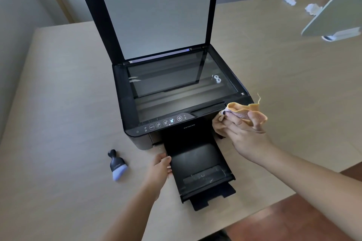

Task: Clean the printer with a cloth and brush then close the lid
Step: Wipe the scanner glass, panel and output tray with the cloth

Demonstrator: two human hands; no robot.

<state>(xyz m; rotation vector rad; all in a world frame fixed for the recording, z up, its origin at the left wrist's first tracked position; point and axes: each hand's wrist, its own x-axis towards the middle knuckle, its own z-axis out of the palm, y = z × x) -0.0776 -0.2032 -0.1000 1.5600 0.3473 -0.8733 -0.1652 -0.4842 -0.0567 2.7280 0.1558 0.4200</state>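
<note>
The table [68,84] spreads pale and wide under both hands and carries everything in view. On it, ahead of the hands, stands the black printer [127,103], its lid [156,11] raised almost upright at the far side, well beyond either hand, leaving the glass [176,84] bare between the lid and the hands. The printer's front tray [199,162] juts out toward the person and lies between the two hands. The right hand [244,135] is at the printer's front right corner, fingers curled closed around a bunched orange cloth [246,109], which touches the printer's top edge there, just right of the control panel [166,122]. The left hand [159,168] lies loosely open against the tray's left edge, thumb on its upper rim, gripping nothing else. The brush [116,164], black-handled with pale blue bristles, lies on the table to the left of the left hand, near it but apart. Far off beyond the right hand, a pale tilted board [337,10] and some small white scraps [290,1] sit near the table's far corner.
</note>
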